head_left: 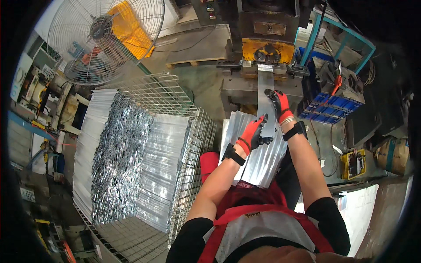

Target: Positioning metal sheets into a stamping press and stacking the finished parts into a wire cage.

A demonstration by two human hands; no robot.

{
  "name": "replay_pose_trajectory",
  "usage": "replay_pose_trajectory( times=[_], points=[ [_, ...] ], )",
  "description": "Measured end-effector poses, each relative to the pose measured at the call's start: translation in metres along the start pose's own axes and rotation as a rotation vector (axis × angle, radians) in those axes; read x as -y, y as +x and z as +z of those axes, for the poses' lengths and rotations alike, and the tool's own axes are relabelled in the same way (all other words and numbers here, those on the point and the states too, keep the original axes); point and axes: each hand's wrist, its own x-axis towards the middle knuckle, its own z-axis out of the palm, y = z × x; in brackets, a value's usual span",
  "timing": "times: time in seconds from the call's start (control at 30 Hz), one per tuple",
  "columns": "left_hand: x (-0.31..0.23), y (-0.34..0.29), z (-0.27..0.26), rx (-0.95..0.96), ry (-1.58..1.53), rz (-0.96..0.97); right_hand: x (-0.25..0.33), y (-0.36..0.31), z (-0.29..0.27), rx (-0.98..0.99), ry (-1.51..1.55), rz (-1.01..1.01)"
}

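Observation:
A long flat metal strip (265, 85) points away from me, its far end at the die of a press (268, 49) with a yellow lower ram. My left hand (255, 133), in a red and black glove, is closed on the strip's near end. Farther along, my right hand (279, 103), gloved alike, grips the strip's right edge, fingers curled against it. Beneath the strip and close to my body lies a stack of shiny metal strips (258, 164). The left hand is just above this stack; the fingers' undersides are hidden.
To my left stands a wire mesh cage (193, 149) filled with metal strips (164, 153). A large caged fan (103, 30) is at the far left. Blue crates (326, 103) holding metal parts stand right of the press, with a yellow basket (353, 164) nearer me.

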Motion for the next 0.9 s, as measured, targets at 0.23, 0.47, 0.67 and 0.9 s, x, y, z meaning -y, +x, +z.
replay_pose_trajectory(
  times=[0.23,0.47,0.67,0.9],
  points=[
    [-0.004,-0.004,-0.002,0.224,-0.034,0.022,-0.018,0.009,-0.001,0.037,0.291,-0.1],
    [0.014,-0.064,-0.007,0.169,0.242,0.3,-0.031,-0.078,-0.033,0.316,-0.047,-0.317],
    [0.051,-0.12,-0.04,-0.238,0.723,0.277,-0.088,-0.171,-0.04,0.224,0.133,0.377],
    [0.074,-0.112,-0.104,-0.382,1.237,0.403,-0.076,-0.199,-0.063,0.197,0.274,0.259]
  ],
)
